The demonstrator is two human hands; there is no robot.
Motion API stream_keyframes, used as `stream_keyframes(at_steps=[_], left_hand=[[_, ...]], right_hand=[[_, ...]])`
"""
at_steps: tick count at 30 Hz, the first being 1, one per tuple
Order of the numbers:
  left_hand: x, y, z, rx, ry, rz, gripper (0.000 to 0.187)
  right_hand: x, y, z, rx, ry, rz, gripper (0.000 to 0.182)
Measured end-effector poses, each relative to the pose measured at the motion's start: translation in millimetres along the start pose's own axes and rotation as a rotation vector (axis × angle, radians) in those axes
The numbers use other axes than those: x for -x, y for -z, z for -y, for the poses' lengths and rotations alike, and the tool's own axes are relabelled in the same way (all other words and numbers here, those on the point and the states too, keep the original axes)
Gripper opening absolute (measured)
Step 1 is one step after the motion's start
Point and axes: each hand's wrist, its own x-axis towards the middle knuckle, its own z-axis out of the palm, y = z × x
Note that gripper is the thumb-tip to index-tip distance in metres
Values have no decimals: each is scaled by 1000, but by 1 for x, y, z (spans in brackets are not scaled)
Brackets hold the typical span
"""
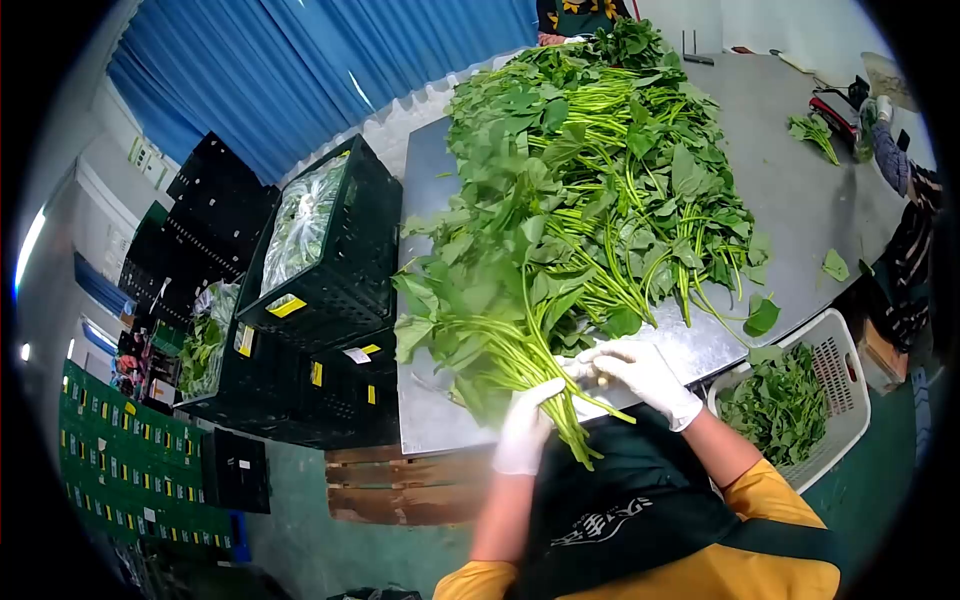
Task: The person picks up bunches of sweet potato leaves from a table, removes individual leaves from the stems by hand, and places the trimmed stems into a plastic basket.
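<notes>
Gloved in white, my left hand (528, 425) is closed around a bunch of long-stemmed leafy greens (500, 350), which look like sweet potato greens. Their stem ends point down toward my apron, and the leafy end is partly blurred. My right hand (645, 378), also in a white glove, is beside the stems with its fingers curled in a pinch. What lies between those fingertips is too small to make out. Just beyond both hands, a large pile of the same greens (610, 190) covers much of the metal table (800, 200).
A white basket (850, 400) of greens stands by the table's right edge. Dark crates (350, 230) are stacked at the left, the top one holding a plastic-wrapped bundle (303, 225). One person (580, 15) is at the far end; another person's sleeve (888, 155) shows at right.
</notes>
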Motion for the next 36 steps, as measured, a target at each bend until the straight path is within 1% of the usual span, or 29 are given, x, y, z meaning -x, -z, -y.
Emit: stream_keyframes(at_steps=[1, 2, 3, 5, 6, 7, 9, 10, 11, 14, 15, 17, 18, 19, 20, 21, 22, 23, 24, 25, 26, 27, 29, 30, 31, 32, 33, 34, 36], left_hand=[[0, -1, 2, -24, -7, 17, 35], [0, -1, 2, -24, 21, 62, 35], [0, -2, 3, -23, 25, 65, 35], [-1, -5, 9, -74, 45, 146, 36], [-6, -4, 16, -55, 36, 167, 39], [-5, -5, 19, -53, 42, 170, 39], [-3, -8, 21, -130, 19, 35, 41], [-3, -8, 19, -128, 52, 51, 42], [-3, -9, 19, -126, 53, 53, 42], [-3, -14, 21, -71, 3, 34, 35], [-5, -12, 23, -70, 9, 36, 35], [-15, 0, 29, -52, 22, -52, 30], [-18, 3, 30, -43, 28, -95, 28], [-18, 5, 24, -41, 34, -90, 28], [-16, 9, 14, -73, -46, -205, 26], [-12, 11, 3, -103, -126, -322, 24], [-3, 6, -9, -222, -228, -347, 23], [5, 3, -22, -345, -329, -367, 22], [4, 18, -23, -561, -457, -369, 17], [5, 31, -25, -777, -583, -362, 17], [3, 38, -27, -534, -496, -373, 17], [3, 23, -33, -193, -383, -453, 17], [14, 16, -35, -432, -420, -387, 25], [14, 14, -36, -431, -420, -383, 25], [14, 12, -36, -303, -365, -400, 30], [14, 11, -36, -174, -311, -415, 35], [16, 10, -37, -175, -315, -414, 35], [19, 11, -36, -174, -334, -391, 37], [24, 2, -37, -164, -353, -380, 38]], right_hand=[[-2, -2, 1, 25, 59, -103, 22], [0, -2, 6, 52, 36, -138, 20], [0, -4, 14, 54, 35, -142, 20], [1, -7, 22, 259, 183, -149, 16], [-4, -9, 7, 219, 182, -136, 14], [-6, -9, 1, 221, 178, -141, 14], [-9, -11, -4, 336, 287, -184, 15], [-6, -9, 2, 433, 446, -157, 16], [-5, -7, 4, 435, 445, -158, 16], [-2, 1, 12, -49, -145, -61, 15], [0, 2, 9, -50, -149, -66, 15], [9, 3, -2, -209, -15, -209, 15], [15, 4, -16, -185, 163, -283, 14], [27, 13, -16, 79, 241, -456, 15], [40, 21, -10, 348, 314, -620, 16], [45, 30, 12, -474, 268, -624, 18], [51, 51, 2, -416, 434, -764, 22], [52, 79, -13, -554, 504, -870, 29], [56, 96, -7, -647, 445, -865, 38], [54, 112, -10, -707, 429, -746, 49], [52, 114, -15, -672, 281, -776, 50], [46, 103, 0, -634, 134, -798, 51], [29, 99, -21, -204, -37, -615, 43], [14, 96, -42, -83, -22, -587, 38], [-3, 94, -66, 37, -6, -557, 33], [-19, 93, -89, 270, 13, -594, 34], [-30, 89, -91, 501, 33, -627, 36], [-35, 87, -94, 770, 8, -658, 32], [-47, 88, -97, 1053, -103, -540, 32]])
